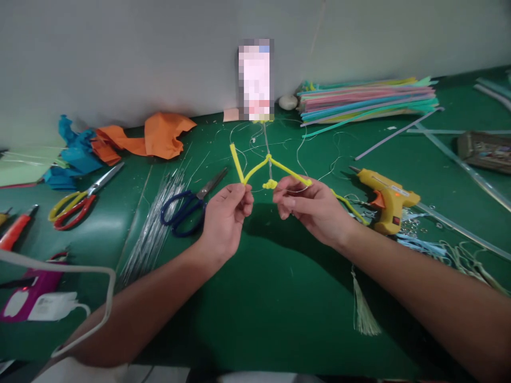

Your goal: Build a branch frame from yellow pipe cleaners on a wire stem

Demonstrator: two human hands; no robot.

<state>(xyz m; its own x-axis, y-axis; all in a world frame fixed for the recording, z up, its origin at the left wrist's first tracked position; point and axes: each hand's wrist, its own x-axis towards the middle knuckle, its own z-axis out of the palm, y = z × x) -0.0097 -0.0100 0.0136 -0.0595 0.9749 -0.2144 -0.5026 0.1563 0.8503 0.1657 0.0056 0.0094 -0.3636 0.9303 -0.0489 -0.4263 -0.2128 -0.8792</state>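
Pinching a bent yellow pipe cleaner (255, 169) between them, left hand (225, 218) and right hand (309, 205) close fingers around it, blue scissors (187, 205) just beside the left.

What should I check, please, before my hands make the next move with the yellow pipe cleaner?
1. Grip of the left hand on the yellow pipe cleaner: pinched at the bend, ok.
2. Grip of the right hand: fingers closed on the other arm, ok.
3. Tightness of the small knot between the hands: cannot tell.
4. Place of the blue scissors: lying shut beside the left hand, apart from it, ok.
5. State of the glue gun: lies near the right wrist, not touching it; hot or not, cannot tell.
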